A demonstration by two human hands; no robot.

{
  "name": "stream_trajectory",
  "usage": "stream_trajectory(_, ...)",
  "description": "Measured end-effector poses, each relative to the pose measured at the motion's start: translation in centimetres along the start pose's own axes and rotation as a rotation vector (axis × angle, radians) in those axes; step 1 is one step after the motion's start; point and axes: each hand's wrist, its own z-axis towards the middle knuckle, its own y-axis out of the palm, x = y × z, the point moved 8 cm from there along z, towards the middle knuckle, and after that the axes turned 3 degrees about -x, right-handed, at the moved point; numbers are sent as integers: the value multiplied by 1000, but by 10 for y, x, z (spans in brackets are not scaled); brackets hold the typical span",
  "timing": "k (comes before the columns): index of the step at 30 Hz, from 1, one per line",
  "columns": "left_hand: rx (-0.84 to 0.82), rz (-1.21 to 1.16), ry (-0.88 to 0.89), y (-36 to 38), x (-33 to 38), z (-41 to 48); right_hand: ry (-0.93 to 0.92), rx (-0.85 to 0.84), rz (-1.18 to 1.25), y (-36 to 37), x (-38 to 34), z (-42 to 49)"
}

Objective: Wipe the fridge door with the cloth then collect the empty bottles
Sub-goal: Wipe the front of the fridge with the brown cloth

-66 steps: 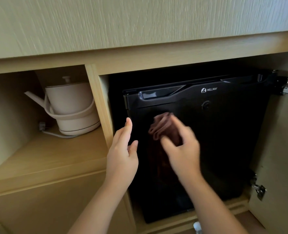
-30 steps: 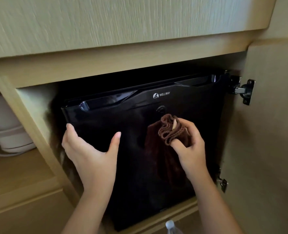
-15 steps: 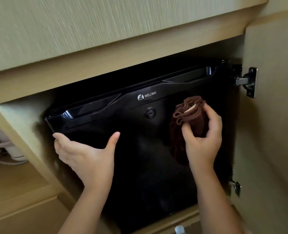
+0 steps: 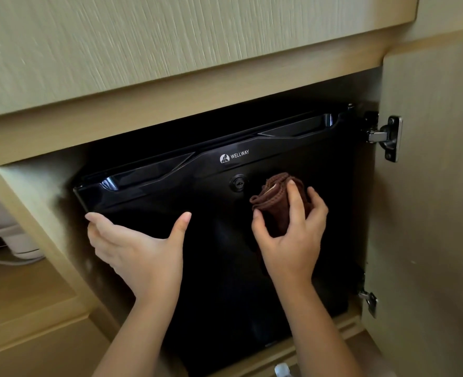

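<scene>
A small black fridge sits inside a wooden cabinet, its glossy door (image 4: 225, 281) facing me with a keyhole (image 4: 238, 183) under the brand mark. My right hand (image 4: 290, 235) presses a folded brown cloth (image 4: 276, 200) against the door just right of the keyhole. My left hand (image 4: 140, 248) lies flat on the door's left side, fingers wrapped over its left edge, thumb spread. The clear cap of a bottle (image 4: 281, 370) peeks in at the bottom edge; the rest of it is out of view.
The cabinet door (image 4: 428, 213) stands swung open on the right, with metal hinges (image 4: 385, 137) at its inner edge. A white kettle base and cord (image 4: 10, 240) sit in the left compartment. A wooden panel (image 4: 170, 44) overhangs the fridge.
My right hand slid the cloth left and slightly down, from the door's right side toward the keyhole. My left hand stays on the door's left edge. The view shifted a little.
</scene>
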Motion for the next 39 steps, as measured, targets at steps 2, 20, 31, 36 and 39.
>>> stream_trajectory(2,1,-1,-1,-1,1,0,-9,-2,-15,2,0,-3)
stream_trajectory(20,21,21,26,-1,4,-1,-54,32,133,-4,-12,26)
stream_trajectory(31,27,44,10,-2,4,-4,166,136,145,-31,31,48)
stream_trajectory(36,30,48,-2,-1,3,-4,-68,33,72,-7,-5,23)
stream_trajectory(39,32,58,6,-1,4,-5,-1,58,170,-15,8,36)
